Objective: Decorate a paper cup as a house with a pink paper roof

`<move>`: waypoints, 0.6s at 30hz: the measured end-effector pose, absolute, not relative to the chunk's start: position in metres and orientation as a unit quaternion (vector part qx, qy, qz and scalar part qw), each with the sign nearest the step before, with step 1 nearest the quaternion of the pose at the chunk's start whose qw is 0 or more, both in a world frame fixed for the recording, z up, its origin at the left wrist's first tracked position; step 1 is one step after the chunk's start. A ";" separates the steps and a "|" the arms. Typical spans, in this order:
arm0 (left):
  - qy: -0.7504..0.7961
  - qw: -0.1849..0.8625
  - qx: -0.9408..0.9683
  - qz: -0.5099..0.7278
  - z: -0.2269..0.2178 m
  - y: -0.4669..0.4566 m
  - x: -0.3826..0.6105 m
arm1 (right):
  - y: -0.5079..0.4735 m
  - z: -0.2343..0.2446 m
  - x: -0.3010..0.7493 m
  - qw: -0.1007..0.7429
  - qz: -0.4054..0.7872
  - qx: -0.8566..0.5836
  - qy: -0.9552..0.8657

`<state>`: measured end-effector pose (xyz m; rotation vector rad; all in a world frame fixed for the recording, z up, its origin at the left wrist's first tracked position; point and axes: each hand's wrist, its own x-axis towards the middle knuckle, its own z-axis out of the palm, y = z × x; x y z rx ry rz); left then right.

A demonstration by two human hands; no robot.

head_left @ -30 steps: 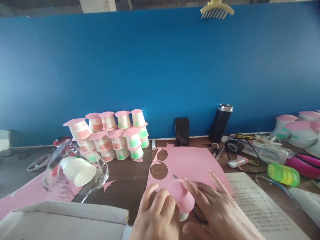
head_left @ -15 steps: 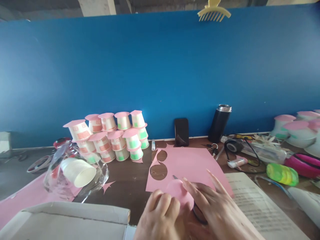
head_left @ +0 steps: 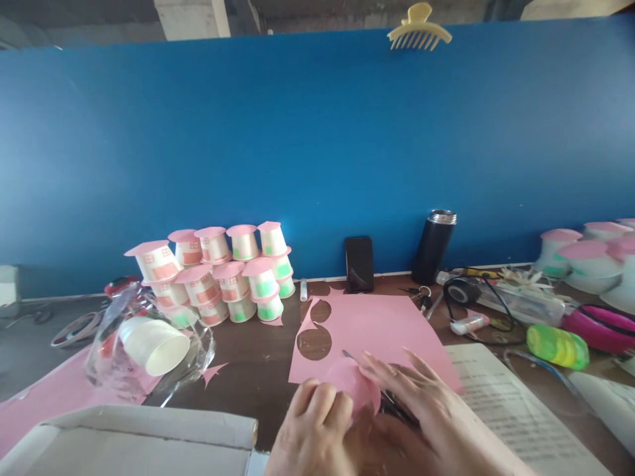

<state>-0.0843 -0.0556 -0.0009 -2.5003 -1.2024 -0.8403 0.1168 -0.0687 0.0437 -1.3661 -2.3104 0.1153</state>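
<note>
While stacked cups stand far left, the left hand and the right hand flank a pink disc

Where the brown surface begins at left, a plain pink sheet lies under a clear bag, in which nested white cups lie on their side. A white cardboard box fills the near left. Just farther right, toward the blue panel, rise the stacked cups, pink-topped and marked with red or green patches; a jagged pink scrap lies nearer, and a small white tube is beside them.

Near the middle, the left hand is curled, knuckles up, against the pink disc; its fingertips are hidden, so whether it pinches anything I cannot tell. The pink disc sits between both hands, over the near edge of a holed pink sheet with two round cutouts on its left side. The right hand is spread, fingers stretched forward, one fingertip touching the far right edge of the disc; a dark-handled tool shows partly beneath that hand.

Behind the sheet, a black phone leans on the panel, with a black bottle to its right and keys on a ring nearby. Last come a printed page at the near right, a yellow-green container, a magenta pouch and, far right, more pink-topped cups.
</note>
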 end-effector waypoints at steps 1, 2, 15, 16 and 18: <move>-0.405 0.131 -0.859 -0.286 0.002 -0.056 -0.084 | -0.068 0.043 0.118 0.224 0.051 -0.501 -0.835; -0.399 0.139 -0.860 -0.285 0.006 -0.057 -0.084 | -0.067 0.042 0.118 0.227 0.059 -0.507 -0.829; -0.392 0.180 -0.871 -0.235 0.036 -0.053 -0.104 | -0.050 0.026 0.113 0.249 0.279 -0.665 -0.646; -0.390 0.184 -0.872 -0.233 0.033 -0.053 -0.103 | -0.049 0.025 0.113 0.249 0.289 -0.663 -0.644; -0.386 0.190 -0.873 -0.231 0.030 -0.053 -0.103 | -0.047 0.023 0.112 0.248 0.304 -0.658 -0.642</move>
